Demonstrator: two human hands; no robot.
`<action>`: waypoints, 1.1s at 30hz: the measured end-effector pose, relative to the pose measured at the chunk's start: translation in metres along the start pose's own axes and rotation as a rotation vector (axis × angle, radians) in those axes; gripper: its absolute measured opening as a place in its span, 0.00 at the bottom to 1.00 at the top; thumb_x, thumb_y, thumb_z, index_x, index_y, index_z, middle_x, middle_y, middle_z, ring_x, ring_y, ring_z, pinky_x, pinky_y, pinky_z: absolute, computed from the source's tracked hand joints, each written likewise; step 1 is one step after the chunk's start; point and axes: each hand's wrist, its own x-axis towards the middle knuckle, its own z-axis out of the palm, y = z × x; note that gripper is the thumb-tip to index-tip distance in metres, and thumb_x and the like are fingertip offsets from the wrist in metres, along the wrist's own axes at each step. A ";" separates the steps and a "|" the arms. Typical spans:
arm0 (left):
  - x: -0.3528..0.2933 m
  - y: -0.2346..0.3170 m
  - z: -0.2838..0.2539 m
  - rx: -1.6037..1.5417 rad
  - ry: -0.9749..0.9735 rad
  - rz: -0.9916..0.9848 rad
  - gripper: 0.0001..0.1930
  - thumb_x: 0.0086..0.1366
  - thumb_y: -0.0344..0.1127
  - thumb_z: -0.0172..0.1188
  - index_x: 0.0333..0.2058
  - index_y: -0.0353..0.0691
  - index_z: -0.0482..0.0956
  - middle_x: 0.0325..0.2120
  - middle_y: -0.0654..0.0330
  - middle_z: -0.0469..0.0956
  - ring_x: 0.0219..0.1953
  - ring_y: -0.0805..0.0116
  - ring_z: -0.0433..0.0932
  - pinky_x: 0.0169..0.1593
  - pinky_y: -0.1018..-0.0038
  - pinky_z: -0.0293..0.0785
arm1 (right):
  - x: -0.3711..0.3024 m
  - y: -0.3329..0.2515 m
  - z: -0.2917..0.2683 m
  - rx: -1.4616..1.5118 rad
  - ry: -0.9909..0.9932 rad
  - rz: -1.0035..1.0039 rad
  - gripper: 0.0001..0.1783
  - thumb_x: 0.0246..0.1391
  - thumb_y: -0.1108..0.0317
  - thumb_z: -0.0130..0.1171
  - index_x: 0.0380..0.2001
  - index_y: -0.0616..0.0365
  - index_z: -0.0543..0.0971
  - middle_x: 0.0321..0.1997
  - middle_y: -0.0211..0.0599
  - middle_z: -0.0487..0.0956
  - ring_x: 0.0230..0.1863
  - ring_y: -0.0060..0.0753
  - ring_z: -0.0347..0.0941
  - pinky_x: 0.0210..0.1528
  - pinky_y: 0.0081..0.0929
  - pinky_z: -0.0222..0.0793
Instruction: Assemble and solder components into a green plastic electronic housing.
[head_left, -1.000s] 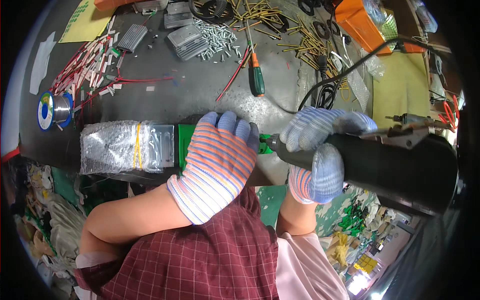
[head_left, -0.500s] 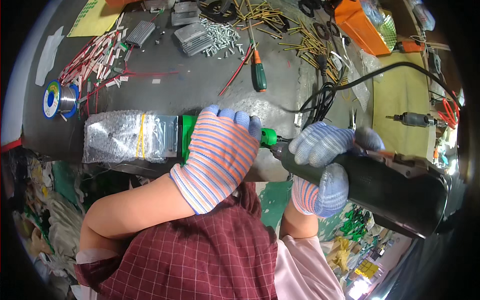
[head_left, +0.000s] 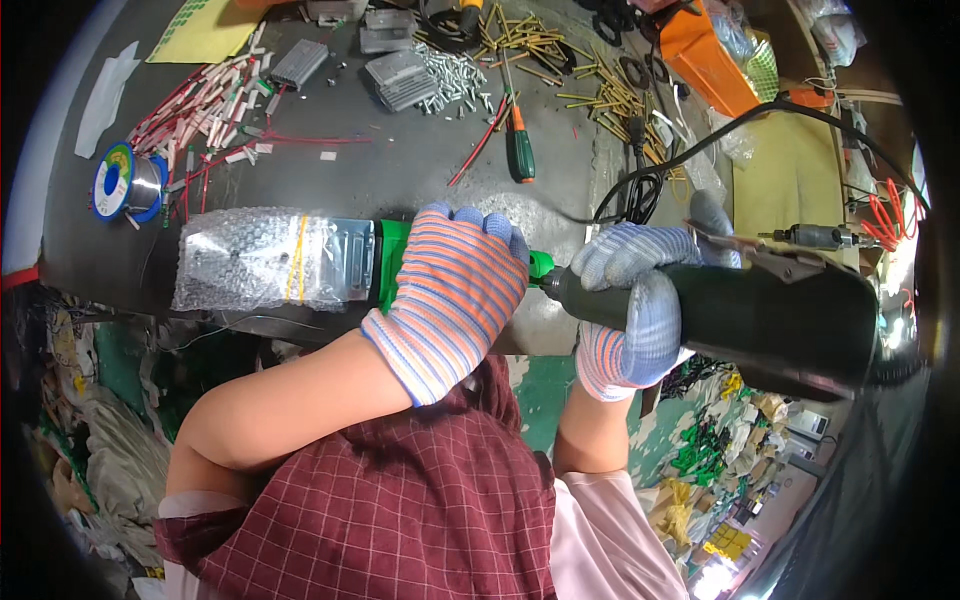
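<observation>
My left hand (head_left: 462, 285), in a striped knit glove, is closed over a green plastic-bodied device (head_left: 393, 265) lying along the bench's front edge. The device's left end is wrapped in bubble wrap (head_left: 240, 260) with a yellow rubber band around it. My right hand (head_left: 640, 275), gloved alike, grips a dark power screwdriver (head_left: 775, 315) held almost level. Its narrow tip points left and meets the device's green right end (head_left: 540, 265); whether it sits in a screw there cannot be made out. The left fingertips are partly hidden behind the device.
Beyond my hands lie a green-and-orange screwdriver (head_left: 521, 150), silver screws (head_left: 450, 78), long brass-coloured screws (head_left: 625, 105) and grey metal cases (head_left: 400, 78). Red-and-white wires (head_left: 205, 110) and a solder spool (head_left: 130, 182) are at left. A black cable (head_left: 700, 150) loops at right near an orange bin (head_left: 705, 60).
The power screwdriver's back end has swung up, so the tool lies more level, its tip still at the device. One right-hand finger has lifted. The whole view has shifted slightly.
</observation>
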 end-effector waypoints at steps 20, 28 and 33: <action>-0.104 -0.068 0.008 -0.455 0.378 0.265 0.19 0.55 0.52 0.63 0.43 0.53 0.77 0.46 0.62 0.76 0.52 0.57 0.74 0.59 0.52 0.68 | 0.048 -0.012 0.083 0.328 -0.124 -0.052 0.46 0.54 0.59 0.58 0.69 0.66 0.49 0.24 0.38 0.70 0.23 0.36 0.70 0.28 0.37 0.70; -0.100 -0.063 0.019 -0.478 0.589 0.265 0.14 0.50 0.37 0.63 0.39 0.49 0.79 0.43 0.63 0.79 0.46 0.64 0.79 0.49 0.66 0.75 | 0.052 0.020 0.070 0.395 -0.406 0.037 0.24 0.49 0.62 0.68 0.42 0.62 0.68 0.22 0.44 0.75 0.23 0.42 0.73 0.27 0.43 0.74; -0.104 -0.061 0.029 -0.447 0.604 0.305 0.16 0.55 0.43 0.60 0.44 0.51 0.75 0.45 0.63 0.78 0.47 0.63 0.78 0.48 0.62 0.74 | 0.058 0.014 0.077 0.305 -0.477 0.067 0.15 0.53 0.62 0.65 0.29 0.60 0.72 0.21 0.44 0.75 0.22 0.43 0.73 0.27 0.43 0.73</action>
